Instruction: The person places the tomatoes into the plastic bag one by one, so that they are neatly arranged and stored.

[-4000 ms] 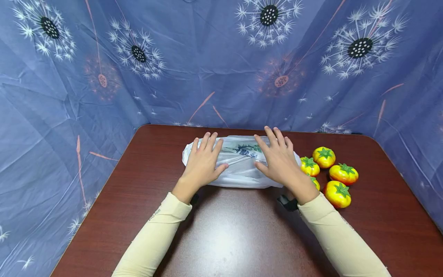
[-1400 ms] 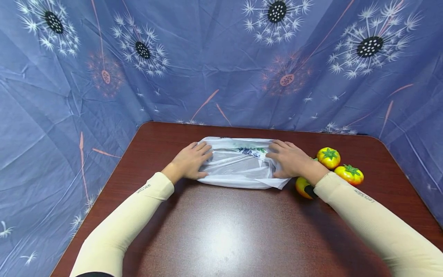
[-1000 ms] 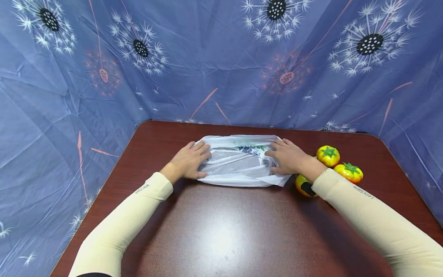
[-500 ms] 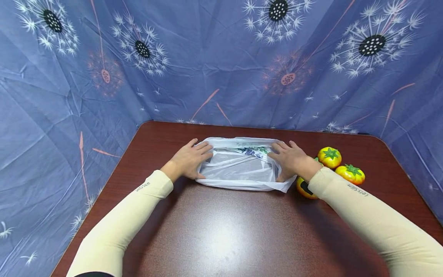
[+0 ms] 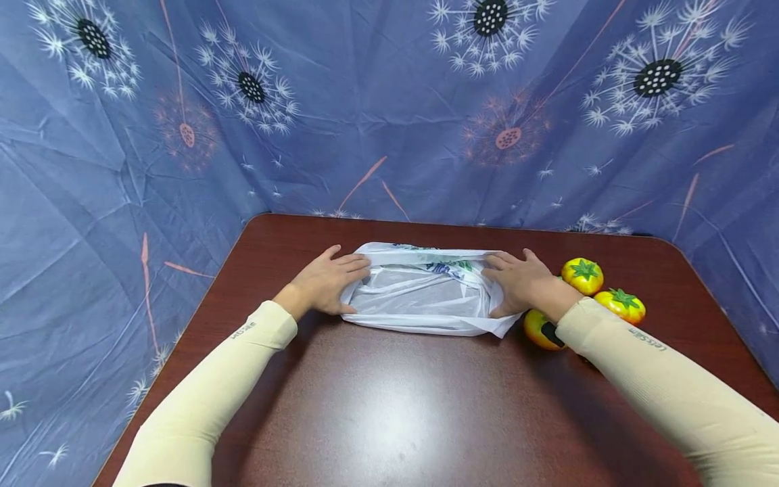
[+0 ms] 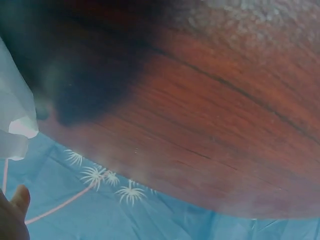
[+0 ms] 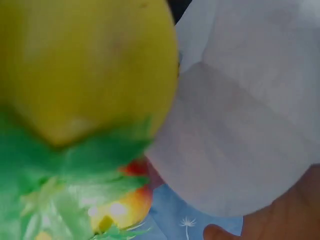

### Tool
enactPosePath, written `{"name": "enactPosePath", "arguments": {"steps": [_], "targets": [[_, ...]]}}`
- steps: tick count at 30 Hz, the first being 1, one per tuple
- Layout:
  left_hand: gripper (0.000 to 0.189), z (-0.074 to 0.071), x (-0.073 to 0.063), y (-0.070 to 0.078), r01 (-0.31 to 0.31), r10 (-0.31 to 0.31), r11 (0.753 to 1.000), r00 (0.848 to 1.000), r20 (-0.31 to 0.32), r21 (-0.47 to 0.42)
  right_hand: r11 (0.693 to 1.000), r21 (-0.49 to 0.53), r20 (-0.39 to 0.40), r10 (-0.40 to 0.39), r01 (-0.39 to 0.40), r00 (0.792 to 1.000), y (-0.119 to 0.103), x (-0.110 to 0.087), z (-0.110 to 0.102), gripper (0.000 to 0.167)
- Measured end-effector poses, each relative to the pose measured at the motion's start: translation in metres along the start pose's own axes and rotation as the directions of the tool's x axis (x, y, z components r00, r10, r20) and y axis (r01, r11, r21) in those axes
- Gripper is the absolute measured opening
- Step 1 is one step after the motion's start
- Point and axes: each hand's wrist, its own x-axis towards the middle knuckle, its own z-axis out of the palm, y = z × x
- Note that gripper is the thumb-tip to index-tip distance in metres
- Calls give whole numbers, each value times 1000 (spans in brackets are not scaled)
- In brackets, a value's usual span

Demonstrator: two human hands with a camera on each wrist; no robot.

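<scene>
Bag point(image 5: 420, 297) gapes wider than before — hands point(image 5: 325, 280) at both ends.

Dark lettering point(image 5: 648, 339) on the right sleeve point(image 5: 663, 396) seems to read "LetsSlim", small and slightly blurred. The left sleeve point(image 5: 213, 385) carries small dark characters point(image 5: 244, 330), upside down in the head view and unreadable. Blue and green print point(image 5: 447, 269) on the creased white plastic bag point(image 5: 414, 301) cannot be made out.
</scene>
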Motion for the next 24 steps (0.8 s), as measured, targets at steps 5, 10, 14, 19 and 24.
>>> {"name": "enactPosePath", "arguments": {"steps": [5, 10, 14, 19, 24], "targets": [[82, -9, 2, 4, 25, -25, 1000, 1000, 8, 16, 999, -31, -56, -39, 37, 998, -6, 0, -5, 81], [59, -17, 9, 11, 35, -30, 998, 995, -95, 55, 999, -38, -117, 14, -19, 993, -16, 5, -8, 63], [42, -18, 16, 19, 1, 4, 999, 996, -86, 51, 996, -7, -71, 87, -88, 994, -23, 11, -5, 62], [61, -22, 19, 25, 27, -32, 999, 993, 115, 46, 988, -33, 52, 153, -151, 987, -24, 13, -4, 80], [80, -34, 21, 18, 74, -91, 994, 969, 228, 83, 983, -25, 107, 183, -181, 977, -19, 8, -11, 96]]}}
